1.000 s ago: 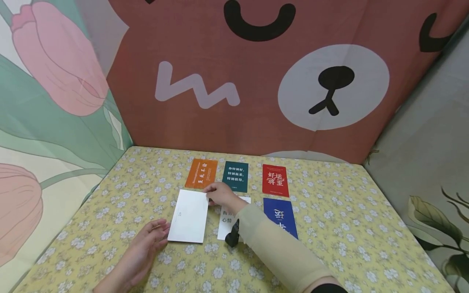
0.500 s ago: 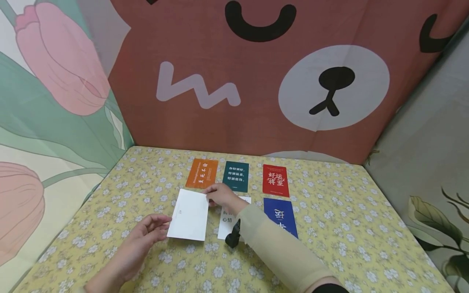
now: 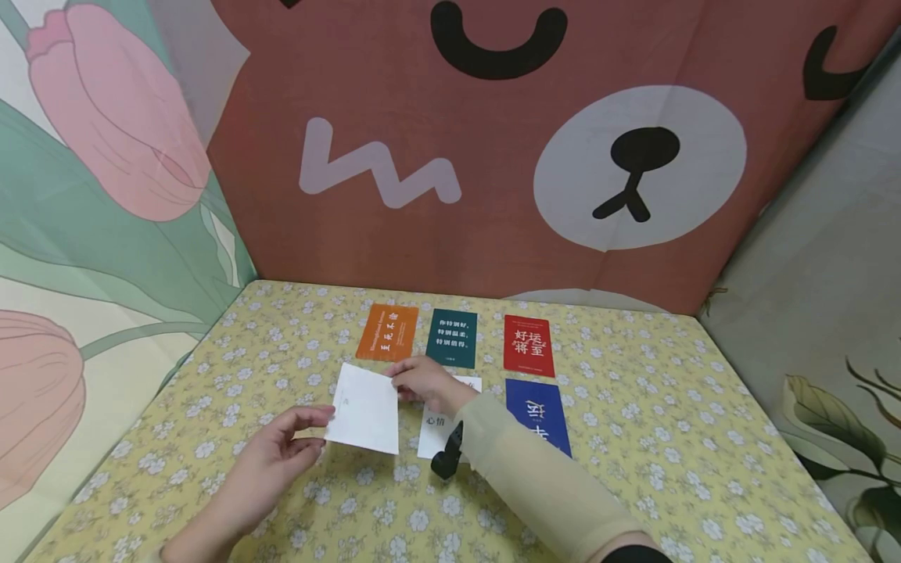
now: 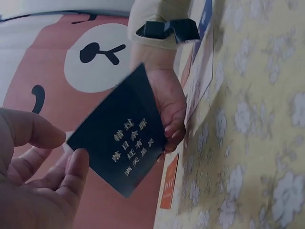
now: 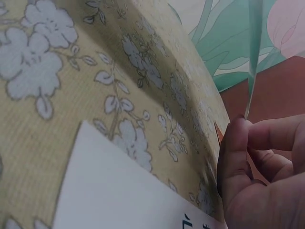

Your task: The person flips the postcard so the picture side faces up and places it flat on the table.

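A card [image 3: 362, 410] is tilted up off the table, its white back showing in the head view. In the left wrist view the same card [image 4: 119, 133] shows a dark green face with pale Chinese characters. My right hand [image 3: 425, 381] pinches it near its upper right corner. My left hand [image 3: 274, 457] is at the card's left edge, thumb and forefinger spread apart, the fingertips touching or very near it. Partly hidden under the right forearm lies a white card [image 3: 436, 430] with dark characters.
Along the back of the flowered tablecloth [image 3: 633, 438] lie an orange card [image 3: 387, 333], a green card [image 3: 452, 338] and a red card [image 3: 529, 346]. A blue card [image 3: 538, 407] lies in front of the red one. A printed curtain [image 3: 493, 234] rises behind the table.
The white-backed card has tilted, its near edge lifting off the table. My left hand has risen slightly and opened its thumb away from the forefinger. The right hand keeps its pinch.
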A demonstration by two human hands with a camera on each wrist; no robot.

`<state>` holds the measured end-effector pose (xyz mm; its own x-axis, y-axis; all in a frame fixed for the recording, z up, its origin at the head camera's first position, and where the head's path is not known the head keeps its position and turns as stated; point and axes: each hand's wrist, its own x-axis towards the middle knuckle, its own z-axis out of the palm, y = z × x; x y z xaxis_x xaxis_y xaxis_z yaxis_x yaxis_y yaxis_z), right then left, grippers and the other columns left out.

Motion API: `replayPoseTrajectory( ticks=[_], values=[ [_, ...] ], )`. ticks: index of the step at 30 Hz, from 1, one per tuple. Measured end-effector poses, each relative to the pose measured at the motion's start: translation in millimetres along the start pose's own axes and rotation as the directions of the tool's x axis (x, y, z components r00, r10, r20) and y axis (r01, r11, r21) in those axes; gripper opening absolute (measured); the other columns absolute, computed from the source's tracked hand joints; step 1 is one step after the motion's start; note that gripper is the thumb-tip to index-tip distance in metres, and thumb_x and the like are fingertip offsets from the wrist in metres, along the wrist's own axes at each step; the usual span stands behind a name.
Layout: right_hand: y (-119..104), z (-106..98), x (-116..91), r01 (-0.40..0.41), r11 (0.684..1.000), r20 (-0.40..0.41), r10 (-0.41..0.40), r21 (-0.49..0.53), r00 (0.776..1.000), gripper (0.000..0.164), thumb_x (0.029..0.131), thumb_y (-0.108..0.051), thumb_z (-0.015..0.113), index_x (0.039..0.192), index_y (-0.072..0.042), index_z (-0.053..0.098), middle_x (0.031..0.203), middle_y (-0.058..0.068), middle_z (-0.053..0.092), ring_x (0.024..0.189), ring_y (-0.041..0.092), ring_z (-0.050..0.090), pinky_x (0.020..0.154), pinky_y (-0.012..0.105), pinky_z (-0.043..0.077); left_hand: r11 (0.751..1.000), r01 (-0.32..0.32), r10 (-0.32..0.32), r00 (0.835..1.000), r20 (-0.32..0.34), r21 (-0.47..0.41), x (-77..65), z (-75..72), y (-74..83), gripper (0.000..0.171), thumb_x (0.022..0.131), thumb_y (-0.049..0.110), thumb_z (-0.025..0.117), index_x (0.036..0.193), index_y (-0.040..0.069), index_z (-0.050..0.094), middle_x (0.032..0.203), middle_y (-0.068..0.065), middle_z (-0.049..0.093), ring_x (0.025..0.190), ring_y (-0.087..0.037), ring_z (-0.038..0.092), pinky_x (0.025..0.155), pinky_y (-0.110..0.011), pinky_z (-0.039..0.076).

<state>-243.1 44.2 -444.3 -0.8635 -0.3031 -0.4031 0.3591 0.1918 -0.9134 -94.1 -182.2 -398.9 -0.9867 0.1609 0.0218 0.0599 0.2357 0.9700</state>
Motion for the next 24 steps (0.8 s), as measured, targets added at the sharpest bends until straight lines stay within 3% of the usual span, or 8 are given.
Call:
replayPoseTrajectory(
  ticks=[5, 8, 10, 15, 21, 24],
  values=[
    [1, 4, -2, -0.011, 0.999, 0.004, 0.011, 0.033, 1.0, 0.016, 0.102, -0.001, 0.06, 0.113, 0.0, 0.072, 0.1, 0.009, 0.065, 0.076, 0.015, 0.057, 0.066, 0.024, 0.052, 0.973, -0.144, 0.161, 0.984, -0.078, 0.182, 1.4, 2.6, 0.6, 0.015, 0.096, -0.008, 0.065, 0.108, 0.002, 0.068, 0.128, -0.013, 0.064, 0.113, -0.014, 0.063, 0.089, -0.023, 0.055],
    [2, 6, -3, 0.0, 0.998, 0.01, -0.001, 0.055, 1.0, 0.016, 0.103, -0.001, 0.059, 0.113, 0.002, 0.07, 0.1, 0.008, 0.065, 0.077, 0.015, 0.059, 0.066, 0.024, 0.052, 0.952, -0.205, 0.237, 0.963, -0.127, 0.227, 4.3, 1.3, 0.6, 0.012, 0.098, -0.007, 0.065, 0.104, 0.002, 0.07, 0.121, -0.012, 0.067, 0.108, -0.008, 0.064, 0.087, -0.02, 0.054],
    [3, 7, -5, 0.017, 0.998, 0.024, -0.019, 0.066, 1.0, 0.017, 0.104, -0.001, 0.057, 0.114, 0.004, 0.069, 0.099, 0.009, 0.067, 0.077, 0.014, 0.06, 0.066, 0.024, 0.053, 0.948, -0.212, 0.254, 0.953, -0.166, 0.235, 7.6, -1.9, 1.3, 0.01, 0.1, -0.004, 0.063, 0.105, 0.001, 0.07, 0.119, -0.013, 0.067, 0.103, -0.002, 0.063, 0.081, -0.019, 0.055],
    [6, 12, -12, 0.056, 0.998, 0.07, -0.058, 0.035, 0.996, 0.019, 0.105, 0.002, 0.053, 0.115, 0.005, 0.069, 0.099, 0.014, 0.069, 0.079, 0.015, 0.063, 0.068, 0.026, 0.055, 0.967, -0.138, 0.194, 0.945, -0.264, 0.215, 19.0, -14.5, 4.8, 0.015, 0.106, 0.007, 0.058, 0.113, -0.003, 0.067, 0.114, -0.009, 0.066, 0.092, 0.0, 0.061, 0.068, -0.021, 0.05],
    [13, 21, -20, 0.096, 0.993, 0.033, -0.094, -0.072, 0.995, 0.009, 0.103, 0.001, 0.059, 0.108, -0.001, 0.066, 0.094, 0.011, 0.072, 0.078, 0.018, 0.066, 0.068, 0.03, 0.056, 0.992, -0.06, 0.09, 0.955, -0.282, 0.114, 34.7, -26.1, 6.6, 0.023, 0.11, 0.013, 0.053, 0.118, -0.006, 0.061, 0.112, -0.005, 0.061, 0.09, -0.006, 0.057, 0.077, -0.018, 0.05],
    [16, 22, -22, 0.131, 0.98, 0.01, -0.131, -0.146, 0.991, 0.005, 0.102, -0.001, 0.062, 0.101, -0.002, 0.067, 0.093, 0.007, 0.069, 0.075, 0.017, 0.065, 0.066, 0.03, 0.055, 0.994, -0.048, 0.074, 0.958, -0.278, 0.1, 44.9, -28.8, 7.1, 0.027, 0.111, 0.017, 0.051, 0.121, -0.006, 0.058, 0.109, -0.006, 0.06, 0.09, -0.006, 0.057, 0.079, -0.017, 0.05]
  ],
)
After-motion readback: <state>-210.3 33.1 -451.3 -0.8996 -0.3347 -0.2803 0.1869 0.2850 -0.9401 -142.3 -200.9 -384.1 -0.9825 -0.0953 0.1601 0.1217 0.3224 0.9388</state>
